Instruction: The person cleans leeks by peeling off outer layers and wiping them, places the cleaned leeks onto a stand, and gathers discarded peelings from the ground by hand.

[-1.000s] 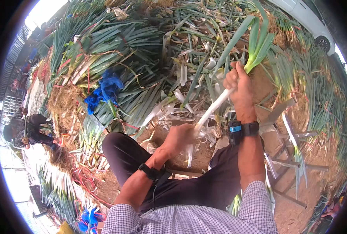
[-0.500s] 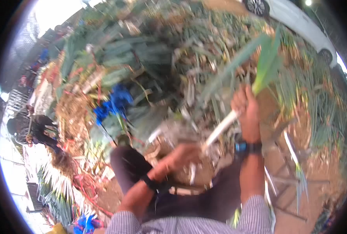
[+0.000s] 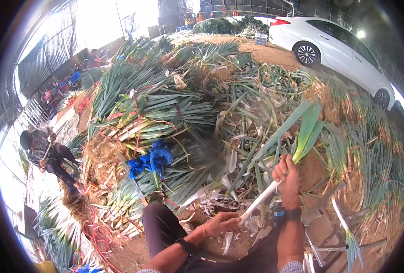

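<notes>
From far away, I'd hold the leek (image 3: 262, 200) gently where it slants between the right hand (image 3: 287, 175), wrapped below its green leaves (image 3: 306, 135), and the left hand (image 3: 219, 224), pinching its bottom end (image 3: 244, 219).

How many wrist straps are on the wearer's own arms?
2. One black strap sits just behind the left hand, which is at the white end of the leek; another strap sits below the right hand, which grips the leek. None seems hidden.
</notes>
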The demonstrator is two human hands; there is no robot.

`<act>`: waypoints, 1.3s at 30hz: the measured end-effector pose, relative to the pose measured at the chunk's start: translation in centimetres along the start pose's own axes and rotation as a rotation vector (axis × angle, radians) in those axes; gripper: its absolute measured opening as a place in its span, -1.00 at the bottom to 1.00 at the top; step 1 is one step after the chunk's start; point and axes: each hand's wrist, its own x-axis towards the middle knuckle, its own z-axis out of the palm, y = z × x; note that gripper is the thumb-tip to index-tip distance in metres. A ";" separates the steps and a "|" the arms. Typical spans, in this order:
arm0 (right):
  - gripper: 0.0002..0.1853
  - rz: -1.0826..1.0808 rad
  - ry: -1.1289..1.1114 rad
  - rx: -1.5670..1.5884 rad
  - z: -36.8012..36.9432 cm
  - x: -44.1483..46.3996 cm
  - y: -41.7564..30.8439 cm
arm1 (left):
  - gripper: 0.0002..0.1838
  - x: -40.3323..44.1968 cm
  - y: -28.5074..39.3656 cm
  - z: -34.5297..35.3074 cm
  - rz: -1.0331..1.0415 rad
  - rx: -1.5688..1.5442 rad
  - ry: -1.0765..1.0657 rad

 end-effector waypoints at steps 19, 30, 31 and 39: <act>-0.71 -0.002 -0.176 0.073 -1.6 0.7 -0.5 | -0.59 -0.4 2.3 0.9 -0.009 -0.074 0.079; -0.80 0.005 0.469 -0.089 -5.6 0.6 0.5 | -0.70 2.0 -3.2 0.8 0.336 0.404 0.305; -0.81 -0.007 0.476 -0.077 -5.6 0.5 0.5 | -0.73 2.3 -3.7 1.1 0.332 0.450 0.332; -0.85 0.022 0.426 -0.036 -5.2 0.9 0.9 | -0.73 2.7 -2.4 1.4 -0.022 0.186 0.302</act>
